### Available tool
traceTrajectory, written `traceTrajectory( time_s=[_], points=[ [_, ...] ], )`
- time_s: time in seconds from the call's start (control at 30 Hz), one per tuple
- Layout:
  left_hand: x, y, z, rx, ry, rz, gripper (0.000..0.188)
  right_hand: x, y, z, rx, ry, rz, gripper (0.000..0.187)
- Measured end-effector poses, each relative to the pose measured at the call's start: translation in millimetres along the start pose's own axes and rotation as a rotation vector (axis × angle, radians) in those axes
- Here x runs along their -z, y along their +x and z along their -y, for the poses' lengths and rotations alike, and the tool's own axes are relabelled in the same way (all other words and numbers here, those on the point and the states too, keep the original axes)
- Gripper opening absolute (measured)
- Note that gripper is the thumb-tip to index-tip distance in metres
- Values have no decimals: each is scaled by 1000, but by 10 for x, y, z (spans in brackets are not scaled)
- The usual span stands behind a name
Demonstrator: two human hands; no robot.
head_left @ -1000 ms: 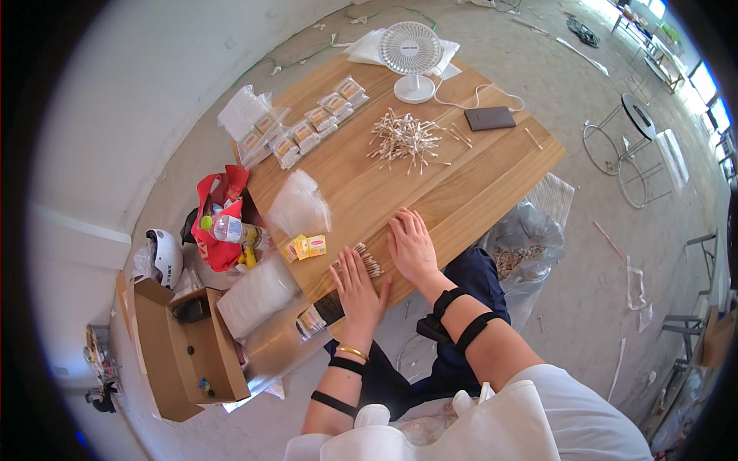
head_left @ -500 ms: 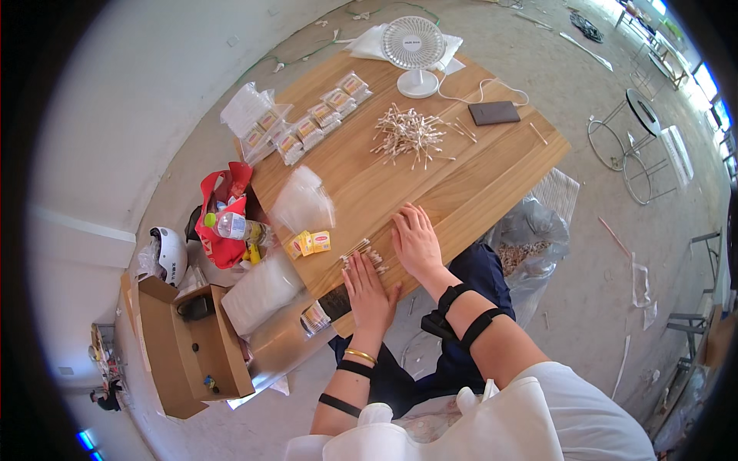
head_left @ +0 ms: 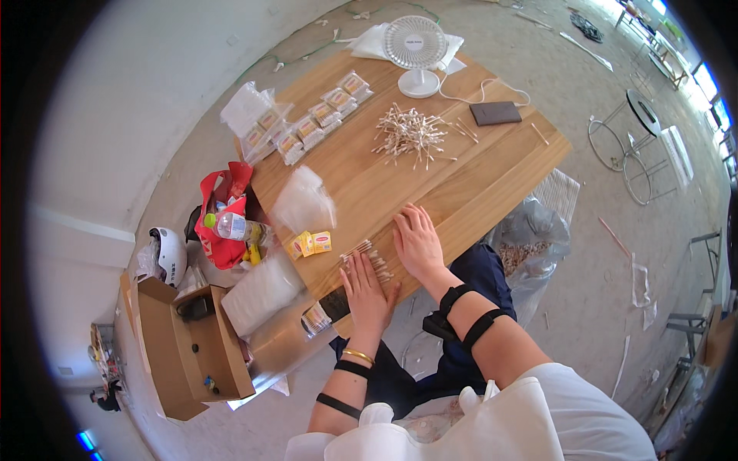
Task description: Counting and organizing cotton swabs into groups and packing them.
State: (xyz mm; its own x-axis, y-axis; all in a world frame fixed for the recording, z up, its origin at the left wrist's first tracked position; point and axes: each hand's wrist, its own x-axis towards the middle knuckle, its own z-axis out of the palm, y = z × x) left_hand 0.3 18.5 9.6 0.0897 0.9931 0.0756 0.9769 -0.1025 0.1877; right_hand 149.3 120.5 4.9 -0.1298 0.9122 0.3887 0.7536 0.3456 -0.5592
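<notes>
My left hand (head_left: 367,298) lies flat with fingers stretched over a small group of cotton swabs (head_left: 383,269) near the table's front edge. Their tips stick out past my fingers, and the rest is covered. To its right, my right hand (head_left: 419,244) rests palm down on the wooden table (head_left: 453,196), fingers extended, holding nothing. Left of the swabs lie a few yellow and white cards (head_left: 317,243). Beyond them is a fan of thin clear plastic bags (head_left: 306,201). A loose heap of cotton swabs (head_left: 410,132) sits farther back.
Filled clear packets (head_left: 309,131) line the far left edge. A white fan (head_left: 415,54) and a dark power bank (head_left: 495,114), joined by a cable, stand at the back. An open cardboard box (head_left: 181,346), a red bag (head_left: 223,219) and a bottle (head_left: 234,227) are left of the table.
More of the swabs by my left hand show to the right of its fingers, more spread out than before. Both hands have stayed nearly in place.
</notes>
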Motion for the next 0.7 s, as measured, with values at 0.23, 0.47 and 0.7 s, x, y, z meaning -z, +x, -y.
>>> traceTrajectory(
  time_s=[0.23, 0.47, 0.7],
  points=[
    [11, -151, -12, -4, -10, 33, 96, -11, -1, 58, 3, 10, 1, 29],
    [36, -291, -87, -11, -11, 67, 95, -6, -6, 2, 11, -4, 18, 30],
    [0, -134, -39, 15, -34, 42, 92, -8, 8, 24, 7, -2, 23, 31]
  ],
)
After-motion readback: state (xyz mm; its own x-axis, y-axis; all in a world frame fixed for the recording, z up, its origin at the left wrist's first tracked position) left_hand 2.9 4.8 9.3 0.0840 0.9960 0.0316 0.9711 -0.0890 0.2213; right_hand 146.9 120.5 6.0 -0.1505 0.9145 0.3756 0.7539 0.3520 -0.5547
